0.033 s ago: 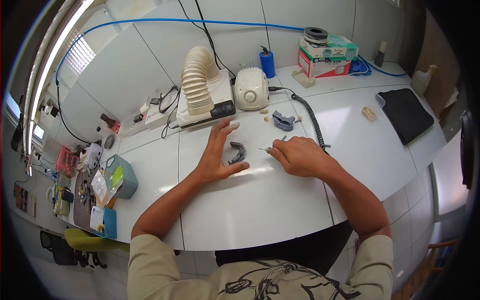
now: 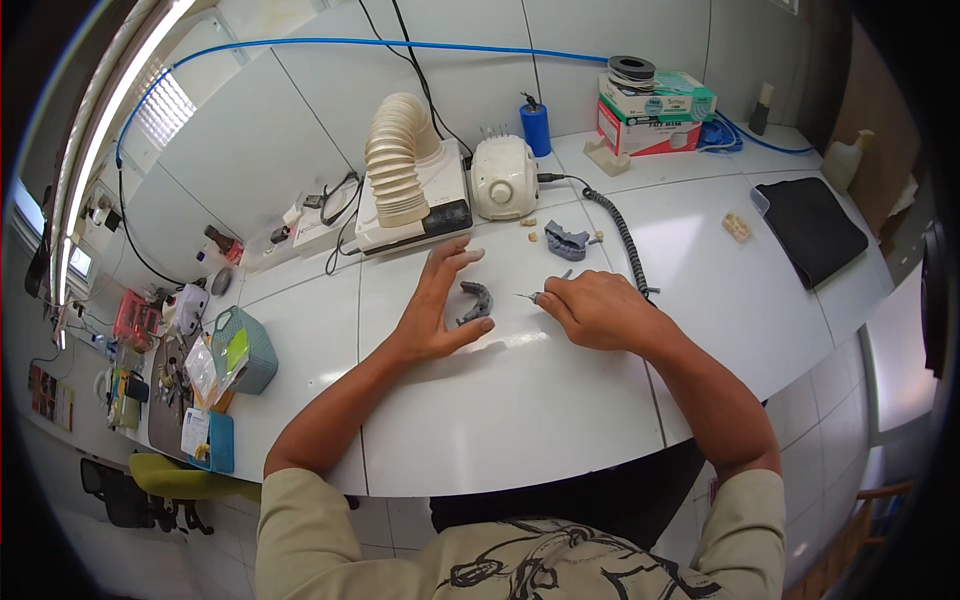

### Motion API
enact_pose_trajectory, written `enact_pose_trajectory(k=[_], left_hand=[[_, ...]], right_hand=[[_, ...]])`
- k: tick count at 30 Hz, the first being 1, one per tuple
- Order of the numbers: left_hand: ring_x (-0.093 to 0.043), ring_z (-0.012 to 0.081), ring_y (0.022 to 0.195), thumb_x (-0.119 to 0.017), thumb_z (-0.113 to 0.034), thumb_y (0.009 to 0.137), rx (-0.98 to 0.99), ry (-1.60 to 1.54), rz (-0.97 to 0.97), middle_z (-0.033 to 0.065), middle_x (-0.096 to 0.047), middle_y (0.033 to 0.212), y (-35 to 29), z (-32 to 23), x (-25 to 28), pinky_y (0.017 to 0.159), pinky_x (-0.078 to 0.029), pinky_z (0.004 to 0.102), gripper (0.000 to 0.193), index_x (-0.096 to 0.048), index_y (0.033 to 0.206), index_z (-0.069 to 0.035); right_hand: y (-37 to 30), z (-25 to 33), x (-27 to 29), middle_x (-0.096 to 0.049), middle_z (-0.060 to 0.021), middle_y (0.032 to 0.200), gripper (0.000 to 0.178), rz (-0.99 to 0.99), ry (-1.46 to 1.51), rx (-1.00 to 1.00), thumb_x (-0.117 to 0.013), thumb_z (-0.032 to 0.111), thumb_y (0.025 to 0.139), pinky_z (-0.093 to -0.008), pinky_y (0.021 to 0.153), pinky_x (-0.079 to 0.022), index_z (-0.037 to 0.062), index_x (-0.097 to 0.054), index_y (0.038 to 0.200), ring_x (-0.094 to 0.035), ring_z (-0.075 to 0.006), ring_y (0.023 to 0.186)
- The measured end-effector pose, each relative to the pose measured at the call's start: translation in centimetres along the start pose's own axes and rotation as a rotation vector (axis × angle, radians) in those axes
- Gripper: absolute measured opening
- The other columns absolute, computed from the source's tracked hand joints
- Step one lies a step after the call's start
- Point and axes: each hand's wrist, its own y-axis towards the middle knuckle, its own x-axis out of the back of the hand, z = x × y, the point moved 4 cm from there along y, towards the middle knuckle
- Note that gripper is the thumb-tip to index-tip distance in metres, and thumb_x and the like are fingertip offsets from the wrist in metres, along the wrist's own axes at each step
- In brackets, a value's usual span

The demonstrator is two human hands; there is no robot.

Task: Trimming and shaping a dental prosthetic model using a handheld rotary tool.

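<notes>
My left hand [image 2: 432, 315] is open, thumb and fingers spread around a grey horseshoe-shaped dental arch piece [image 2: 484, 303] that lies on the white table. The thumb tip is close to the near end of the arch; whether it touches, I cannot tell. My right hand [image 2: 600, 312] is closed around a slim rotary handpiece [image 2: 538, 297], its thin tip pointing left toward the arch and apart from it. Most of the handpiece is hidden in the fist. Beyond that hand sits a grey dental model [image 2: 566, 241], with small tan pieces [image 2: 529, 236] beside it.
A coiled black cord [image 2: 627, 235] runs from a white motor unit [image 2: 503, 178] toward my right hand. Behind my left hand stands a white machine with a ribbed hose [image 2: 395, 160]. At right lie a tan tooth model [image 2: 737, 227] and black pouch [image 2: 812, 228]; at left, a teal basket [image 2: 258, 352].
</notes>
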Motion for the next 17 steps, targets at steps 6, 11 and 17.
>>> enact_pose_trajectory(k=[6, 11, 17], left_hand=[[-0.048, 0.0396, 0.144, -0.074, -0.021, 0.084, 0.050, -0.031, 0.199, 0.0202, -0.056, 0.147, -0.6, -0.5, 0.1, 0.122, -0.041, 0.0499, 0.073, -0.054, 0.153, -0.009], [-0.056, 0.0368, 0.133, -0.076, -0.014, 0.089, 0.081, -0.023, 0.088, 0.0183, -0.063, 0.138, -1.6, 0.0, 0.1, 0.117, -0.045, 0.0448, 0.062, -0.061, 0.148, -0.006], [-0.061, 0.0334, 0.129, -0.078, -0.011, 0.092, 0.061, 0.251, -0.061, 0.0197, -0.066, 0.137, -1.7, 0.6, -0.4, 0.116, -0.046, 0.0464, 0.063, -0.061, 0.152, -0.006]], right_hand=[[0.0, 0.1, 0.1, -0.077, -0.0215, 0.101, 0.048, -0.022, -0.006, 0.030, -0.043, 0.043, 0.116, -0.0531, 0.097, -0.055, 0.0071, -0.075, 0.119, -0.073, -0.0409, 0.103], [0.0, 0.2, 0.0, -0.077, -0.0216, 0.104, 0.049, 0.000, -0.003, 0.037, -0.043, 0.043, 0.116, -0.0542, 0.098, -0.054, 0.0065, -0.075, 0.118, -0.073, -0.0420, 0.103], [-0.3, 0.5, 0.5, -0.078, -0.0215, 0.108, 0.048, 0.041, 0.011, -0.008, -0.043, 0.043, 0.116, -0.0546, 0.098, -0.055, 0.0068, -0.075, 0.118, -0.074, -0.0410, 0.106]])
